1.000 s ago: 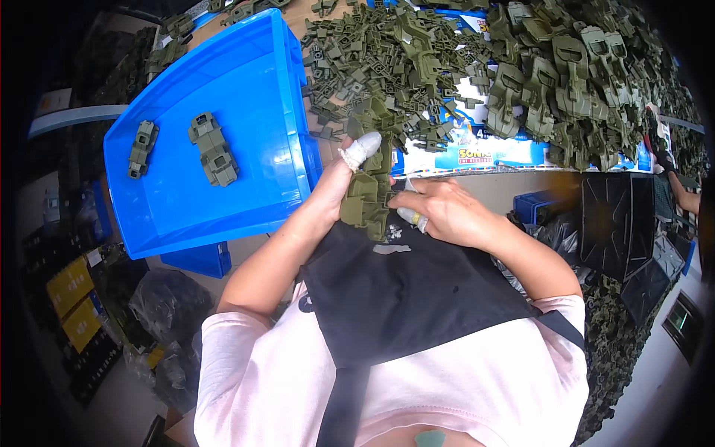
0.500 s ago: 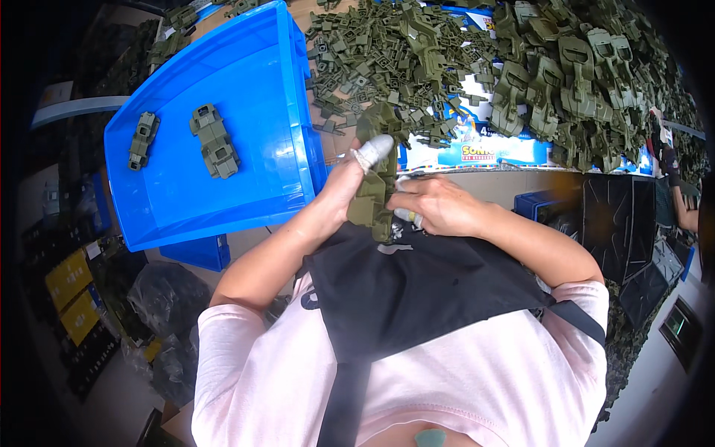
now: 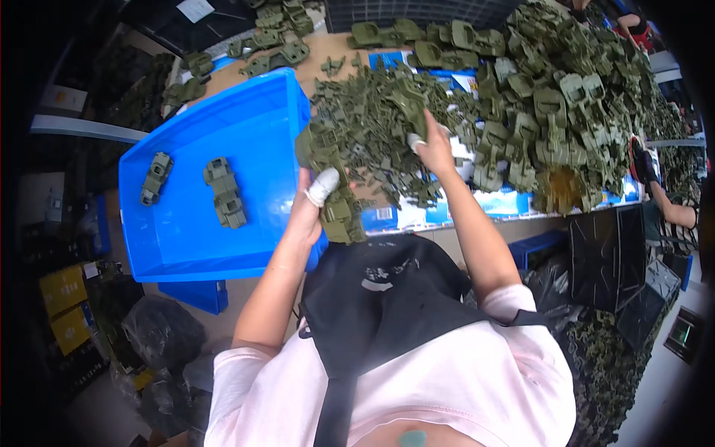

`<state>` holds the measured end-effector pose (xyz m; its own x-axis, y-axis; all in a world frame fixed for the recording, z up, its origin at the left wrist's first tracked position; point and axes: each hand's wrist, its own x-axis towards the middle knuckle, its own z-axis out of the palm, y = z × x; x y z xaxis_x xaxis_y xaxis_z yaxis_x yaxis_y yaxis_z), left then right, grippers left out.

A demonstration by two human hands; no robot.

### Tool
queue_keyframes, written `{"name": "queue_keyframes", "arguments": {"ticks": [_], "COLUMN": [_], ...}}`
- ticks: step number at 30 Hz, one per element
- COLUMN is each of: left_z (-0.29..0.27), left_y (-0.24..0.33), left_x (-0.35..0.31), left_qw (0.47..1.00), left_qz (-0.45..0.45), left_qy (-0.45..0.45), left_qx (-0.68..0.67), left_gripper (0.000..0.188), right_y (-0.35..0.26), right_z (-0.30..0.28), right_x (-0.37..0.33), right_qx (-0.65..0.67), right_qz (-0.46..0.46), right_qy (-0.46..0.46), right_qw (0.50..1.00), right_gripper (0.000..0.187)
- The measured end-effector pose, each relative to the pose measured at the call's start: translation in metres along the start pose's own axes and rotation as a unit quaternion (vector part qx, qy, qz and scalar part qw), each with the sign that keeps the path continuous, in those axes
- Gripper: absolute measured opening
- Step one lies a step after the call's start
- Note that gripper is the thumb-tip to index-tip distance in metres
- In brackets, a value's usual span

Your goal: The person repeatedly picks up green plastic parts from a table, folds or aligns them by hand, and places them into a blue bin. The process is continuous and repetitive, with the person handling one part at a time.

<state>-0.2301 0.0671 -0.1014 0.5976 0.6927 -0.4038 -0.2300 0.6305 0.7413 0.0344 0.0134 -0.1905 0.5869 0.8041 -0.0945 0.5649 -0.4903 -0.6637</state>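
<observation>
My left hand (image 3: 304,212), with a white cover on its thumb, is closed around an olive-green plastic toy vehicle body (image 3: 342,217). It holds this piece tilted at the table's front edge, beside the blue bin. Out over the heap of small olive-green plastic parts (image 3: 357,112), my right hand (image 3: 437,149) has its index finger stretched and its white-covered thumb apart from it. A larger olive-green vehicle body (image 3: 408,103) lies on the heap at its fingertips. I cannot tell whether they touch it.
Two olive-green toy vehicles (image 3: 224,192) (image 3: 156,179) lie in the blue bin (image 3: 261,249) at left. Large vehicle bodies are piled at right (image 3: 551,119), more lie at the back (image 3: 458,41). Another person's arm (image 3: 674,211) shows at far right. Black folded crates (image 3: 607,257) stand below.
My right hand has left the vehicle body in my left hand and reached forward over the heap. My left hand has shifted left with the piece. The view now shows more of the table's back.
</observation>
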Motion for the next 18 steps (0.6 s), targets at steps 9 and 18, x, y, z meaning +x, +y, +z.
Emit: {"name": "queue_keyframes", "arguments": {"ticks": [9,18], "left_z": [0.019,0.016], "left_y": [-0.022,-0.022], "left_x": [0.014,0.008], "left_qw": [0.993,0.989], "left_qz": [0.112,0.139], "left_qy": [0.015,0.042], "left_qx": [0.028,0.034], "left_gripper": [0.08,0.072], "right_y": [-0.093,-0.13], "right_z": [-0.038,-0.065], "right_x": [-0.139,-0.154], "right_qx": [0.273,0.07], "right_qz": [-0.096,-0.107], "right_qy": [-0.149,-0.225], "right_qw": [0.946,0.966], "right_gripper": [0.068,0.068]}}
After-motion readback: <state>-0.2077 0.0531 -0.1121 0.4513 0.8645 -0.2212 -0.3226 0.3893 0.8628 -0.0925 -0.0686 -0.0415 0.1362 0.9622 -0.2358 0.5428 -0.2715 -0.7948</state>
